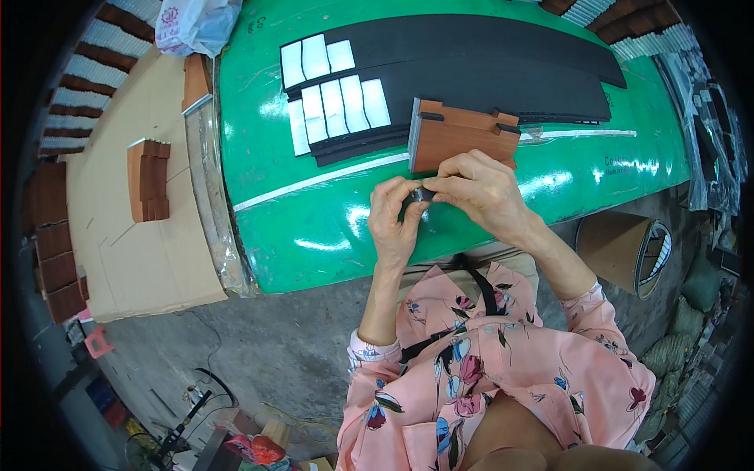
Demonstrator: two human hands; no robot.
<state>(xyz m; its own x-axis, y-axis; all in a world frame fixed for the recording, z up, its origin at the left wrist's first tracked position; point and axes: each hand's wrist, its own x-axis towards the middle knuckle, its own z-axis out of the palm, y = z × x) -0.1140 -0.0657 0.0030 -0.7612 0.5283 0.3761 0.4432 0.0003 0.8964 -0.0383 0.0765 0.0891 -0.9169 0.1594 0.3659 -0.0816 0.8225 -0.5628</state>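
**Head view: both hands on a small black piece at the table's near edge**

Head view looks down on a green table (314, 235); the left hand (395, 220) and the right hand (479, 188) meet just above its near edge, fingers pinched together on a small black piece (422, 194); both hands are closed about it, the left from below, the right from above and the right side; whether a backing is being peeled off it I cannot tell.

Just beyond the hands lies a brown wooden block (463, 135), touching or nearly touching the right knuckles; two black pieces already sit on its far edge, one at the left corner, one at the right; so part of the fitting seems done, and the piece in hand seems not yet placed.

The black piece is mostly hidden; its long axis looks to run left to right, between the fingertips; which way it faces cannot be told.

Far on the table lie long black strips (487, 55), running left to right; white-backed pads (338, 102) lie at their left end. At left, on cardboard (149, 259), stands a stack of blocks (148, 180).
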